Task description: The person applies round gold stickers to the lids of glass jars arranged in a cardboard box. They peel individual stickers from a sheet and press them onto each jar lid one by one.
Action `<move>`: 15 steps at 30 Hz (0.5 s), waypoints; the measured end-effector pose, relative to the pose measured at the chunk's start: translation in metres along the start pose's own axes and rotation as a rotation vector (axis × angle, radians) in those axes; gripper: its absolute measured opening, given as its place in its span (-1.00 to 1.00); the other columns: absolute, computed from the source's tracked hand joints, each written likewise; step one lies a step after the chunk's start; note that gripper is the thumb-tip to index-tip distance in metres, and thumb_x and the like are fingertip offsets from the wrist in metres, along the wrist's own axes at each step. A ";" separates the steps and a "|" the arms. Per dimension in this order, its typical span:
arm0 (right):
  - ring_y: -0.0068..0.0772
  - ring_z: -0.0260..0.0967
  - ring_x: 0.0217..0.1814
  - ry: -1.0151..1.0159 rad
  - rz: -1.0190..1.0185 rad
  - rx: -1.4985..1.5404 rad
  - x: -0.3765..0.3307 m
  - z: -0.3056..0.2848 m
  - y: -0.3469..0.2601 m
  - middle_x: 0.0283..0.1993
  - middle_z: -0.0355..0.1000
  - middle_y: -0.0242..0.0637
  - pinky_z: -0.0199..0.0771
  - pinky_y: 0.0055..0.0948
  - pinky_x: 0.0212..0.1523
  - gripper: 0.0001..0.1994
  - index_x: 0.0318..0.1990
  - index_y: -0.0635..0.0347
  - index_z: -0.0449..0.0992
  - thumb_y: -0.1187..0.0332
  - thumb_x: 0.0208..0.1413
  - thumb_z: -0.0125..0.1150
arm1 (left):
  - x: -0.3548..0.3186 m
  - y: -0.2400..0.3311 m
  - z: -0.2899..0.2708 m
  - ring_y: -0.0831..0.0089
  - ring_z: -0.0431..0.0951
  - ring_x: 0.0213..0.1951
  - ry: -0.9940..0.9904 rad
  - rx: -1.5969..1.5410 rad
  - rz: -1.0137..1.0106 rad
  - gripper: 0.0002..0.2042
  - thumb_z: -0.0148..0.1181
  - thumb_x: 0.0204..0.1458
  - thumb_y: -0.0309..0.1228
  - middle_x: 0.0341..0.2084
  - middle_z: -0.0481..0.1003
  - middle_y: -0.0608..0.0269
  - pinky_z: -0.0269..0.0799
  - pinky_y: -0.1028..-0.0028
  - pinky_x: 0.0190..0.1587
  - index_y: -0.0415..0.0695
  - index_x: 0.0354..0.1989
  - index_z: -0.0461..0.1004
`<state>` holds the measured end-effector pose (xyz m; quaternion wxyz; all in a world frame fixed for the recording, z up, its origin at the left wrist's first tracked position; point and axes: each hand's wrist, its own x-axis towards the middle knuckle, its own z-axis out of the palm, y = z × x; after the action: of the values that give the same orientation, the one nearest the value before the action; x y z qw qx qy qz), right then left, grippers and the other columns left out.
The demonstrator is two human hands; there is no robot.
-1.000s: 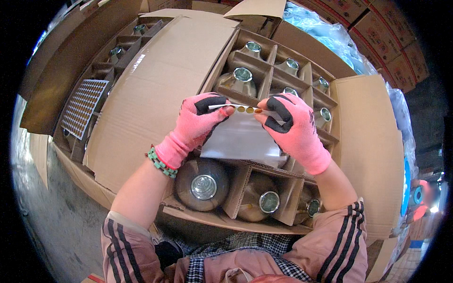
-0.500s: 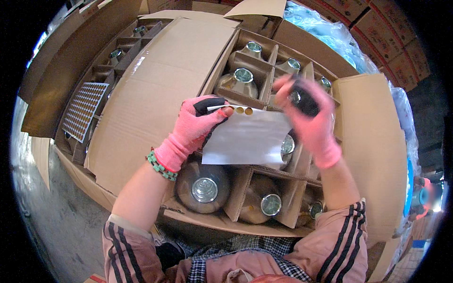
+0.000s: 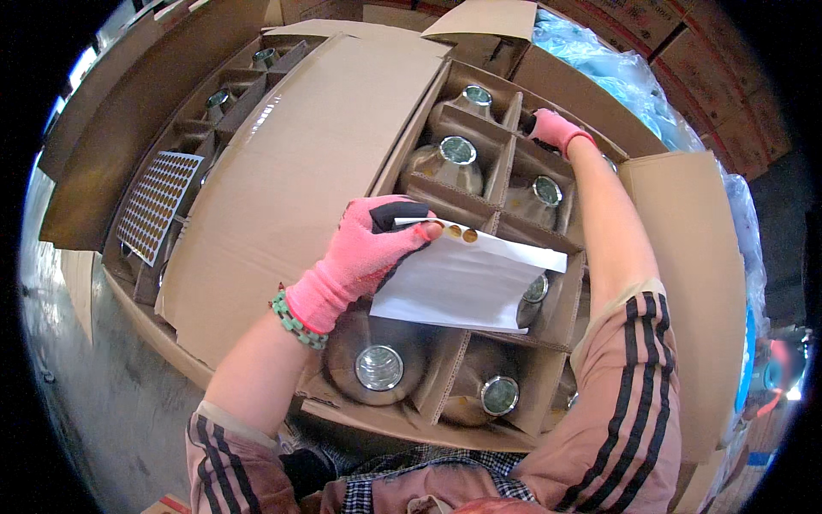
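Observation:
My left hand (image 3: 364,244), in a pink glove with dark fingertips, pinches the upper left corner of a white sticker sheet (image 3: 454,283). A few round gold stickers sit along its top edge by my thumb. The sheet hangs over an open carton (image 3: 402,422) split by cardboard dividers. Clear glass jars with round mouths stand in the cells, such as a jar (image 3: 378,368) at the near left and a jar (image 3: 458,154) farther back. My right hand (image 3: 555,130), gloved alike, reaches down into a far right cell; its fingers are mostly hidden there.
A closed flap (image 3: 291,128) covers the area left of the open cells. Beyond it, a second sticker sheet (image 3: 160,206) full of gold dots lies on another divided carton with jars. Blue plastic wrapping (image 3: 591,64) and stacked cartons (image 3: 719,68) stand behind. A wide flap (image 3: 685,283) spreads at the right.
My right hand has moved away from the sheet, going up and far into the far right cell. My left hand still holds the sheet at nearly the same place.

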<state>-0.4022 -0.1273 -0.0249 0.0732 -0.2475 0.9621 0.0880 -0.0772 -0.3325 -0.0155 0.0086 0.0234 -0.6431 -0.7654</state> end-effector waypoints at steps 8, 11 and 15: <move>0.01 0.05 0.17 0.095 0.007 -0.158 0.004 0.011 0.003 0.01 0.26 -0.11 0.07 -0.11 0.13 -0.61 -0.11 0.17 0.39 0.33 -0.20 0.00 | 0.000 -0.001 0.001 0.70 0.35 -0.44 -0.025 -0.010 0.055 -0.83 0.25 -0.20 -0.44 -0.53 0.42 0.43 0.27 0.69 -0.37 -0.23 -0.42 0.47; 0.02 0.00 0.20 0.048 0.072 -0.147 0.001 0.003 -0.011 0.08 0.20 -0.16 0.02 -0.09 0.16 -0.59 -0.08 0.13 0.37 0.32 -0.18 0.00 | -0.002 0.001 0.000 0.70 0.35 -0.44 -0.010 -0.002 0.036 -0.83 0.24 -0.20 -0.44 -0.53 0.42 0.43 0.28 0.69 -0.37 -0.23 -0.42 0.47; 0.03 -0.04 0.22 0.143 0.191 -0.143 -0.013 -0.005 -0.020 0.13 0.10 -0.12 0.02 -0.04 0.15 -0.58 -0.06 0.09 0.36 0.35 -0.20 0.00 | 0.000 0.000 0.000 0.70 0.35 -0.45 -0.032 -0.068 0.079 -0.83 0.25 -0.20 -0.43 -0.54 0.42 0.43 0.28 0.68 -0.37 -0.23 -0.43 0.47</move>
<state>-0.3817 -0.1401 -0.0201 -0.0222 -0.1649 0.9753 0.1452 -0.0771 -0.3321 -0.0151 0.0292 -0.0145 -0.6171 -0.7862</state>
